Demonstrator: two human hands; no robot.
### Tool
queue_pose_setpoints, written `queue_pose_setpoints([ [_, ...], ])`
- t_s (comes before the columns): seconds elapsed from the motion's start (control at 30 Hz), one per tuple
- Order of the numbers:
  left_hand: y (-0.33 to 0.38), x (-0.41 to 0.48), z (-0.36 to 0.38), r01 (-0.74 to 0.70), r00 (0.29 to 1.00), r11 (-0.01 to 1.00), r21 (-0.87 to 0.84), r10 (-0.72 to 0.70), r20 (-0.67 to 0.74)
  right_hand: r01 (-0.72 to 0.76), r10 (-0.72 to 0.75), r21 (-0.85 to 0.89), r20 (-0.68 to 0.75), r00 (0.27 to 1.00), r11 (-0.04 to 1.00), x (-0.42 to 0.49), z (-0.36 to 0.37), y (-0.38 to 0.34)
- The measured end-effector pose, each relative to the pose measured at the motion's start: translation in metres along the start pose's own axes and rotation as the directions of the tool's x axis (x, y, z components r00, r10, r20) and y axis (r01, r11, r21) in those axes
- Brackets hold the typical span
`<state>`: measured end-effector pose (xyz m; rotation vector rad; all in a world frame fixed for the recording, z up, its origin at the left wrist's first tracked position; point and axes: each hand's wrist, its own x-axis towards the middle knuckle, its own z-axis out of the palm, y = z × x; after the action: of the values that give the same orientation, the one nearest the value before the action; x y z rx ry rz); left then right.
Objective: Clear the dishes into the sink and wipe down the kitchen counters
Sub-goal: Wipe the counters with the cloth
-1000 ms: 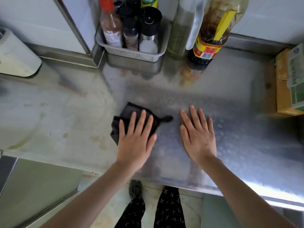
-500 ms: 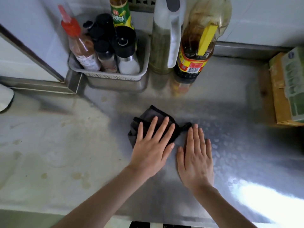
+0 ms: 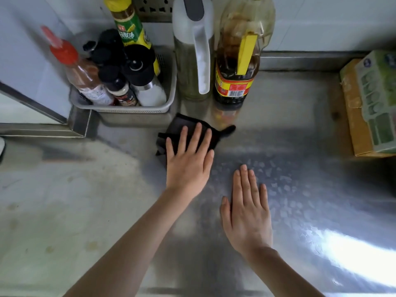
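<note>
White Chinese characters on the green label of the yellow-capped bottle (image 3: 128, 31), upper left of centre, too blurred to read. A barcode sits on the red-and-yellow label of the oil bottle (image 3: 234, 91), upper centre.

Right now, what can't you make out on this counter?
Head view only.
Black cloth: mostly under the left hand.
Oil bottle, white jug: tops cut by the top edge.
Cardboard box: cut by the right edge.
Labels in the basket: too small, blurred.
Sink, dishes: out of frame.
</note>
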<state>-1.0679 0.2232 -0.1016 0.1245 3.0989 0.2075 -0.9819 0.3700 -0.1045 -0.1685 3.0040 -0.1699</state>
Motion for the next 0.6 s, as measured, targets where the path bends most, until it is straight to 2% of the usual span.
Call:
queue_pose_setpoints([
  [0.1,-0.001,-0.036,-0.001,-0.167,0.986,0.986,0.021,0.167,0.014,0.005,-0.005,0.006,0.007,1.0,1.0,0.0,-0.001,0.0],
  [0.17,-0.006,-0.041,-0.003,-0.191,0.982,0.981,0.021,0.191,0.018,0.01,-0.011,0.012,0.008,1.0,1.0,0.0,-0.003,-0.001],
  [0.27,-0.007,-0.017,-0.003,-0.065,0.998,0.998,0.025,0.065,0.007,0.018,-0.018,0.021,0.0,1.0,1.0,0.0,-0.003,-0.001],
  [0.4,-0.001,0.011,-0.003,0.118,0.991,0.993,-0.003,-0.118,0.07,0.019,-0.018,0.051,-0.018,1.0,0.999,0.0,-0.002,0.0],
  [0.5,0.013,-0.009,0.0,0.09,0.995,0.996,0.028,-0.091,0.03,0.034,-0.032,0.137,-0.016,0.999,0.99,0.0,-0.009,0.002],
  [0.6,0.039,-0.052,0.004,0.035,0.999,0.999,0.027,-0.035,0.023,0.055,-0.038,0.34,-0.056,0.998,0.939,0.003,-0.027,0.024],
])
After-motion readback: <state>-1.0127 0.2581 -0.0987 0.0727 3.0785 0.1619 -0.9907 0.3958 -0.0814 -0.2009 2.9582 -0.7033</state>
